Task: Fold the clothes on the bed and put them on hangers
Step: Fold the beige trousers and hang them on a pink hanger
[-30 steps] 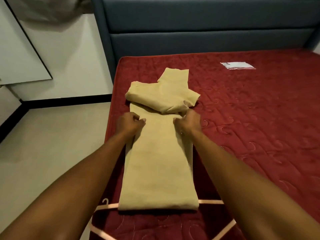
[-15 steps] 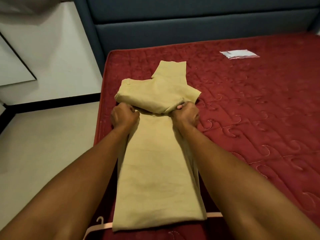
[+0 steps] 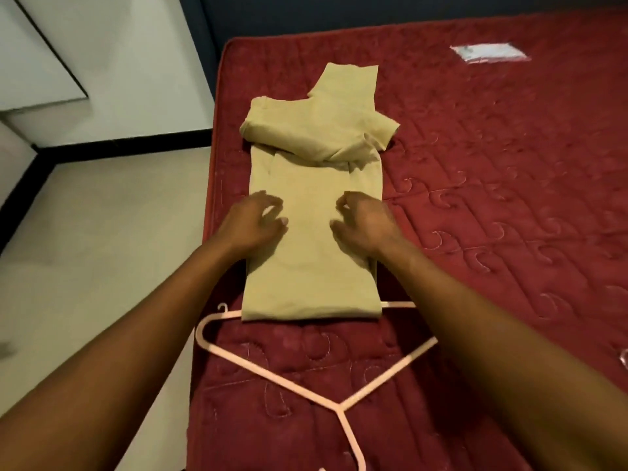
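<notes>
Over middle of trousers (image 3: 312, 273): left hand (image 3: 253, 220), right hand (image 3: 365, 226), fingers loosely curled, gripping nothing; contact with cloth unclear. Trousers: folded lengthwise on mattress (image 3: 492, 205), far end bunched back, near edge over hanger (image 3: 272, 372) bar. Step: likely settling trousers on hanger. Next: grip hanger, lift without cloth slipping.

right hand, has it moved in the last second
Yes: the right hand drew back along the trousers, from their folded top toward the pink hanger.
</notes>
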Demonstrator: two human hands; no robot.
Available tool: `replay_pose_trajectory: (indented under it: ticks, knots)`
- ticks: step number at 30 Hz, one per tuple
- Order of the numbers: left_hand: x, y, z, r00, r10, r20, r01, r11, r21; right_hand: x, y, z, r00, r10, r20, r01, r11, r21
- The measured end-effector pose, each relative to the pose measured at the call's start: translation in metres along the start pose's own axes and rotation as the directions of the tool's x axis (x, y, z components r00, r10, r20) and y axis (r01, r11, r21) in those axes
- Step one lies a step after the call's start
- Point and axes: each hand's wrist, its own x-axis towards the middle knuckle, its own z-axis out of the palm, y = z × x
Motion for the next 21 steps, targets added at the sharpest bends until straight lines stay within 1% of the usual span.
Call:
replay_pose_trajectory:
  ticks: [2,4,6,7,9,10,12,14,15,17,19,21]
  knots:
    - [-0.032,0.001,-0.001,0.998,-0.017,0.058,0.014,0.999,0.051,-0.029,0.003,-0.003,0.994,-0.087,0.060,0.092,0.993,-0.079]
    - [-0.060,0.002,0.004,0.994,-0.015,0.108,0.001,0.992,0.127,-0.055,0.004,-0.008,0.989,-0.121,0.088,0.131,0.985,-0.115]
    - [-0.086,0.003,0.014,0.983,0.019,0.184,-0.071,0.957,0.280,-0.080,0.002,-0.016,0.976,-0.128,0.177,0.146,0.985,-0.090]
    - [-0.099,0.002,0.018,0.974,0.050,0.221,-0.126,0.929,0.347,-0.094,0.001,-0.019,0.962,-0.161,0.222,0.185,0.979,-0.092]
    - [-0.122,-0.001,0.024,0.955,0.075,0.287,-0.204,0.868,0.453,-0.118,0.001,-0.023,0.925,-0.220,0.311,0.283,0.944,-0.173]
    - [-0.129,-0.005,0.026,0.950,0.071,0.304,-0.219,0.846,0.486,-0.126,0.002,-0.022,0.909,-0.211,0.359,0.305,0.924,-0.229]
    - [-0.134,-0.008,0.022,0.957,0.057,0.284,-0.203,0.831,0.518,-0.140,0.001,-0.024,0.908,-0.110,0.405,0.252,0.914,-0.317]
    - [-0.136,-0.008,0.012,0.974,0.047,0.223,-0.161,0.834,0.528,-0.147,-0.002,-0.031,0.933,-0.051,0.356,0.185,0.917,-0.353]
    - [-0.138,-0.010,0.004,0.982,0.055,0.179,-0.138,0.857,0.496,-0.149,-0.004,-0.036,0.950,-0.051,0.308,0.159,0.928,-0.337]
    - [-0.150,-0.020,-0.015,0.991,0.086,0.106,-0.120,0.917,0.380,-0.157,0.000,-0.048,0.975,-0.020,0.222,0.073,0.970,-0.233]
    - [-0.160,-0.037,-0.032,0.989,0.107,0.104,-0.133,0.945,0.300,-0.168,0.012,-0.055,0.984,0.087,0.157,-0.058,0.981,-0.184]
    - [-0.166,-0.046,-0.043,0.992,0.091,0.091,-0.111,0.961,0.254,-0.180,0.022,-0.056,0.982,0.158,0.098,-0.140,0.975,-0.174]
